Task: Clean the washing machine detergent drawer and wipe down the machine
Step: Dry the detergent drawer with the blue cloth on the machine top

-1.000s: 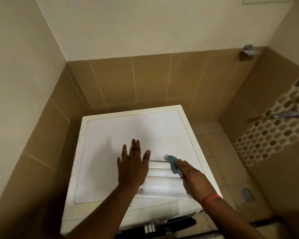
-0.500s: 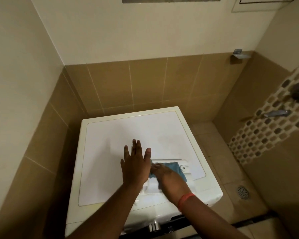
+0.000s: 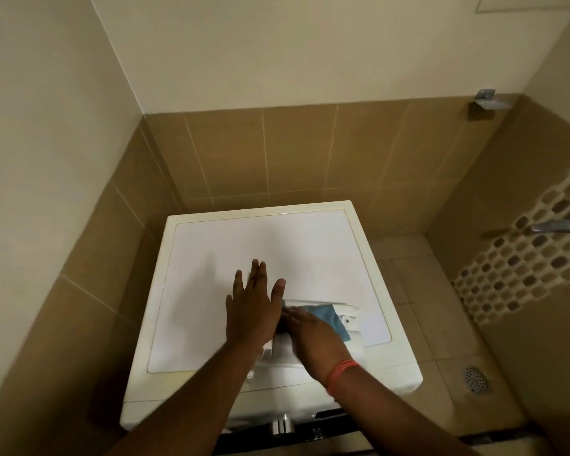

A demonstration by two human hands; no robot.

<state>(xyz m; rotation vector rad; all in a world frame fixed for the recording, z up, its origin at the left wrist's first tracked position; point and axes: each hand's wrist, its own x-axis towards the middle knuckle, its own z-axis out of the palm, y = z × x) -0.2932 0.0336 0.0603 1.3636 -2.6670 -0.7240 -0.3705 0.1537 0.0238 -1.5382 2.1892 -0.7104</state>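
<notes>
- Your left hand (image 3: 252,311) is lying flat, fingers straight and slightly spread, on the white washing machine top (image 3: 211,291).
- Your right hand (image 3: 313,337) is pressing a blue cleaning cloth (image 3: 329,319) onto the white plastic detergent drawer (image 3: 351,320); its finger position is blurred, so I cannot tell.
- The drawer is lying on the machine top, near its front right edge.

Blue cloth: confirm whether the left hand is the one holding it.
No: the right hand presses the blue cloth on the drawer; the left hand lies flat.
</notes>
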